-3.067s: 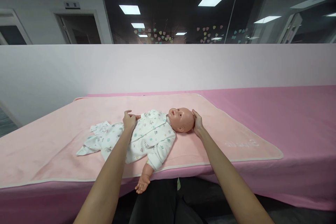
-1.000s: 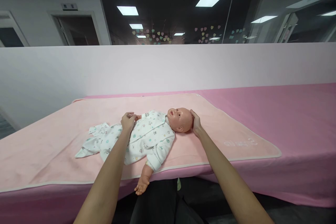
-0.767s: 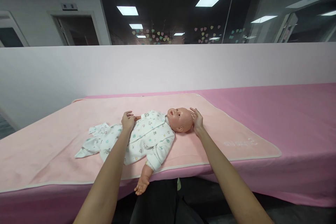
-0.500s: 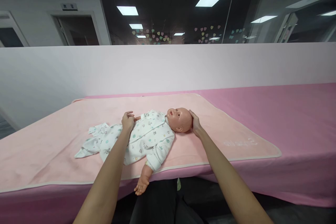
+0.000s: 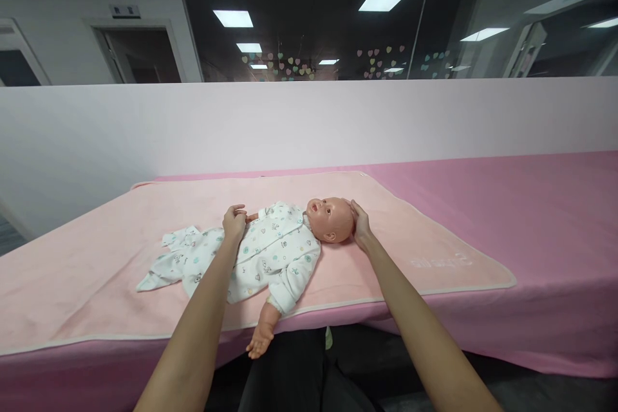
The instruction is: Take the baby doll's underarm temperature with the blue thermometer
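A baby doll (image 5: pixel 282 248) in a white printed sleepsuit lies on its back on a peach blanket (image 5: pixel 159 206), its bald head toward the right. My right hand (image 5: pixel 360 225) cups the crown of the doll's head, fingers curved against it; part of them is hidden behind the head. Across the doll's lower body reaches my left arm, with my left hand (image 5: pixel 235 221) beside the doll's far hand (image 5: pixel 252 217). Its fingers are loosely bent and apart. The doll's near arm (image 5: pixel 264 331) hangs over the front edge, palm up. The sleepsuit's legs spread flat to the left.
Under the blanket, a pink cloth (image 5: pixel 545 225) covers the table and drapes over its front. A low white partition (image 5: pixel 309 122) runs along the back, with a dark window above. My legs (image 5: pixel 290 373) are below the front edge.
My right hand's fingers have shifted very slightly on the doll's head. The doll and my left hand stay practically in place; the view has moved a touch.
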Tool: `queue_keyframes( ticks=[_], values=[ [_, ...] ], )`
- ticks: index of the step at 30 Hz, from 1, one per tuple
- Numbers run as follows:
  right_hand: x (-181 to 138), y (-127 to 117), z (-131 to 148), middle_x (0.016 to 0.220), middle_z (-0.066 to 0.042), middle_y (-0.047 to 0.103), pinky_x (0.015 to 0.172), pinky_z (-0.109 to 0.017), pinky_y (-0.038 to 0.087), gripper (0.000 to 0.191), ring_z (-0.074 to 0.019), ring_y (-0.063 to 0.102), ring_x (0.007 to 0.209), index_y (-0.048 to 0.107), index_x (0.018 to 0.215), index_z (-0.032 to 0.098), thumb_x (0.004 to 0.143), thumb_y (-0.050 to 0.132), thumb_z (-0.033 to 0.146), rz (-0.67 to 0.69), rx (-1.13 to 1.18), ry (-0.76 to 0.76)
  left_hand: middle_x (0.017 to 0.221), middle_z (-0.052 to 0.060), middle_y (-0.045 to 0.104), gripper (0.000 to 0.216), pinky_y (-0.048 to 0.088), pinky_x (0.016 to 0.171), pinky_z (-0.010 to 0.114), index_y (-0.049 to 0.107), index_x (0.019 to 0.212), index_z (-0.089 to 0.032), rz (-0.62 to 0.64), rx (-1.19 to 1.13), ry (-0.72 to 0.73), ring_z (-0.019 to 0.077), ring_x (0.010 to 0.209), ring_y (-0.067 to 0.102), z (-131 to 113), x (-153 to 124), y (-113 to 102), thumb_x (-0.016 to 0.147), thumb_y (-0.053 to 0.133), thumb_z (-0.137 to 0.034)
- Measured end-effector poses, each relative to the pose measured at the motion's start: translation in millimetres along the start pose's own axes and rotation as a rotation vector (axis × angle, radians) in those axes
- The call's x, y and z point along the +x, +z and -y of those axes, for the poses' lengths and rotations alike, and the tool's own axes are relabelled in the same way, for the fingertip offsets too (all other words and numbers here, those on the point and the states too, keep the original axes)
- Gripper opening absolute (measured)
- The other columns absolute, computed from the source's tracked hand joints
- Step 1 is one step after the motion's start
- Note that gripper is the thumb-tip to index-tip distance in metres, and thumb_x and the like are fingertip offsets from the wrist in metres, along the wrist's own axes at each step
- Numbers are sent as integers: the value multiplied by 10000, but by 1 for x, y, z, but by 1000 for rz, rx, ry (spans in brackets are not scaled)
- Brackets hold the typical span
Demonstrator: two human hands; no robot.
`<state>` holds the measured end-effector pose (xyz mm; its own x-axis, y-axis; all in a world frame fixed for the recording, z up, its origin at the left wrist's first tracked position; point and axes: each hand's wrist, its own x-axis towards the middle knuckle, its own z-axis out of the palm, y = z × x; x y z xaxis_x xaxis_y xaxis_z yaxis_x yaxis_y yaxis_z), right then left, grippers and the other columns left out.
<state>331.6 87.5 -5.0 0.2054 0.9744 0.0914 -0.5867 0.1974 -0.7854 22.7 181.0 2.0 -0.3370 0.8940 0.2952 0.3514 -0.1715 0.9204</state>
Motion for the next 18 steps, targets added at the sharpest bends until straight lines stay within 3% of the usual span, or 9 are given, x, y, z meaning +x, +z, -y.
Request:
queue_keyframes(
  ticks=[5, 11, 18],
  values=[
    [4, -3, 2, 955, -28, 677, 854, -360, 484, 323, -215, 611, 952, 604, 935, 225, 725, 567, 469, -179, -5, -56, 785, 26, 604, 341, 444, 557, 231, 591, 874, -180, 10, -4, -6, 174, 707, 647, -4, -3, -1, 569, 454, -115],
    [0, 3, -4, 969, -103, 680, 874, -441, 449, 521, -278, 613, 942, 633, 996, 151, 773, 406, 563, 153, -10, 156, 793, 29, 599, 349, 437, 550, 230, 588, 862, -180, 17, -28, -11, 179, 709, 648, -6, -4, -1, 553, 445, -104],
    [-3, 3, -4, 995, -108, 671, 866, -444, 450, 550, -275, 606, 959, 627, 1012, 147, 774, 390, 583, 170, -8, 152, 816, 30, 581, 339, 426, 535, 229, 584, 840, -180, 38, -61, -15, 181, 701, 655, -10, -8, -2, 546, 439, -95]
  ],
)
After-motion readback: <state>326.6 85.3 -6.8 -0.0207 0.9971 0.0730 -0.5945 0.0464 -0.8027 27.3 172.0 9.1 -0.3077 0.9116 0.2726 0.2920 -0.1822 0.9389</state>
